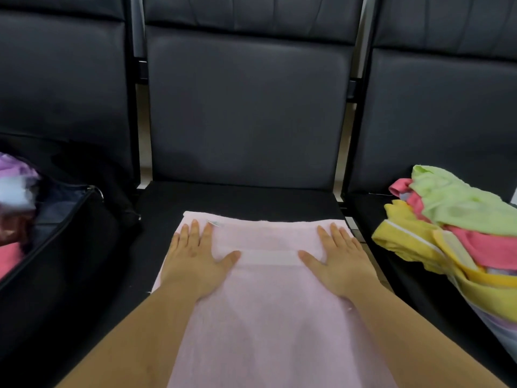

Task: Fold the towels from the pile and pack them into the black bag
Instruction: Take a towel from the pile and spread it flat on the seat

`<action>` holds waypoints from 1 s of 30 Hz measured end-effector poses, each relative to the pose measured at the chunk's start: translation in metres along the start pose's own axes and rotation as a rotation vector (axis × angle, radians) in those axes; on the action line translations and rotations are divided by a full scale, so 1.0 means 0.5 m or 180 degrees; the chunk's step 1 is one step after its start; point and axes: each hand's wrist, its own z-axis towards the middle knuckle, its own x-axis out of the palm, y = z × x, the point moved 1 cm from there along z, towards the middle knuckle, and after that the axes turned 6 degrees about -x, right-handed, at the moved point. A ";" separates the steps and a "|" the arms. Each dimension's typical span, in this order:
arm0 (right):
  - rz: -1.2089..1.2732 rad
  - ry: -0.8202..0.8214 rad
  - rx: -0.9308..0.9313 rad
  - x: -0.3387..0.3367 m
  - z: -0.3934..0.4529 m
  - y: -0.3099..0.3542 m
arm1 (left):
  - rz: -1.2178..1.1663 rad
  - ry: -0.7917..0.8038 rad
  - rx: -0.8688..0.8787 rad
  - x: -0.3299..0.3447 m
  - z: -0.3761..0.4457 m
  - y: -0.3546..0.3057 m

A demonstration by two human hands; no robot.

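Observation:
A pale pink towel point(268, 303) lies spread flat on the middle black seat point(237, 200), running toward me. My left hand point(195, 259) presses flat on its left part, fingers straight. My right hand point(338, 261) presses flat on its right part, fingers straight too. A pile of towels point(458, 231) in green, pink and yellow sits on the right seat. The open black bag point(64, 247) stands on the left seat, with folded purple, white and pink towels point(14, 191) inside.
Dark padded seat backs point(246, 107) rise behind all three seats. Narrow gaps with metal frame parts point(141, 71) separate the seats. The far strip of the middle seat beyond the towel is bare.

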 end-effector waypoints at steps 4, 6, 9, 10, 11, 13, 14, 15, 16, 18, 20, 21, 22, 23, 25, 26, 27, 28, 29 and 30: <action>-0.0039 -0.0076 0.0016 -0.002 0.072 0.006 | 0.0033 -0.0047 0.0040 -0.012 0.092 0.000; -0.0035 -0.0103 -0.0004 -0.004 0.108 0.010 | 0.0061 -0.0083 0.0061 -0.018 0.135 0.000; -0.0003 -0.0159 -0.0037 -0.006 0.165 0.009 | 0.0062 -0.0152 0.0089 -0.021 0.187 -0.005; 0.0021 -0.0199 -0.0049 -0.007 0.182 0.009 | 0.0057 -0.0163 0.0085 -0.020 0.202 -0.007; 0.0069 -0.0265 -0.0062 -0.006 0.197 0.008 | 0.0027 -0.0175 0.0076 -0.020 0.214 -0.009; 0.0205 -0.0639 -0.0044 -0.004 0.218 0.009 | -0.0139 -0.0338 0.0064 -0.018 0.231 -0.008; 0.0250 -0.1039 0.0000 -0.005 0.220 0.011 | -0.0285 -0.0624 0.0050 -0.019 0.232 -0.008; 0.0214 -0.1483 0.0072 -0.008 0.220 0.015 | -0.0430 -0.1073 0.0050 -0.021 0.231 -0.009; 0.0146 -0.1804 0.0147 -0.012 0.217 0.019 | -0.0476 -0.1519 0.0069 -0.024 0.229 -0.010; 0.0192 -0.1729 0.0298 -0.017 0.213 0.022 | -0.0439 -0.1665 0.0011 -0.034 0.224 -0.014; 0.0308 -0.1241 0.0352 -0.018 0.212 0.021 | -0.0521 -0.1247 -0.0052 -0.032 0.219 -0.010; 0.0378 -0.1077 0.0301 -0.017 0.212 0.018 | -0.0534 -0.1062 -0.0020 -0.031 0.218 -0.007; 0.0467 -0.0981 0.0231 -0.019 0.209 0.016 | -0.0575 -0.0908 0.0039 -0.031 0.217 -0.003; 0.0518 -0.0878 0.0169 -0.019 0.203 0.014 | -0.0620 -0.0744 0.0072 -0.034 0.211 0.001; 0.0539 -0.0671 0.0059 -0.025 0.180 0.012 | -0.0691 -0.0299 0.0036 -0.048 0.189 0.006; 0.0526 -0.0549 0.0032 -0.032 0.164 0.014 | -0.0646 -0.0039 0.0008 -0.059 0.171 0.009; 0.0524 -0.0373 0.0008 -0.044 0.142 0.019 | -0.0460 0.0197 0.0052 -0.072 0.151 0.010; 0.0563 -0.0159 -0.0020 -0.053 0.116 0.024 | -0.0161 0.0394 0.0158 -0.082 0.123 0.013; 0.0603 0.0041 -0.0059 -0.060 0.087 0.030 | 0.0102 0.0518 0.0282 -0.088 0.094 0.017; 0.0603 0.0197 -0.0112 -0.064 0.057 0.037 | 0.0254 0.0570 0.0375 -0.091 0.062 0.024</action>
